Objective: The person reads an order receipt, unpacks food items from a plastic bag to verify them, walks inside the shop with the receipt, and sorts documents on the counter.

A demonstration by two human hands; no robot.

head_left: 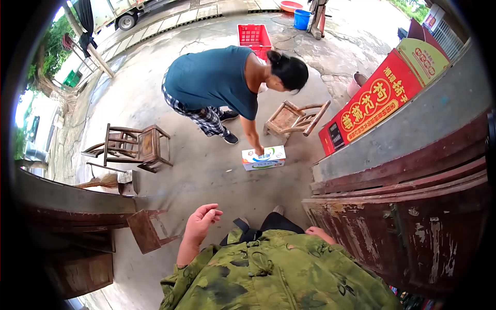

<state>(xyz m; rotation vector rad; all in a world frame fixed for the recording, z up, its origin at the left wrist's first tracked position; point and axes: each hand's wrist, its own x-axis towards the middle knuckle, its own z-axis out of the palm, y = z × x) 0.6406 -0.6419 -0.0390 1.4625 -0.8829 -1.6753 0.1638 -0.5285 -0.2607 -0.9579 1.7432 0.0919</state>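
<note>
Carton [269, 159], white with blue, green and orange print too small to read, sits on the floor [206, 178] beyond and right of your left hand [203, 222], which is half-curled and empty; a co-worker's hand [259, 151] touches its top. You cannot tell how your partly hidden right hand [320, 234] is held. Ahead-right of it, a red sign [369, 107] reads 枸杞槟榔 in yellow. A wooden stool [144, 231] stands left of your left hand; a wooden chair [290, 120] stands past the carton.

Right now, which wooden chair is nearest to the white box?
The chair by the red sign; it stands just beyond the box, while the others are farther left.
</note>
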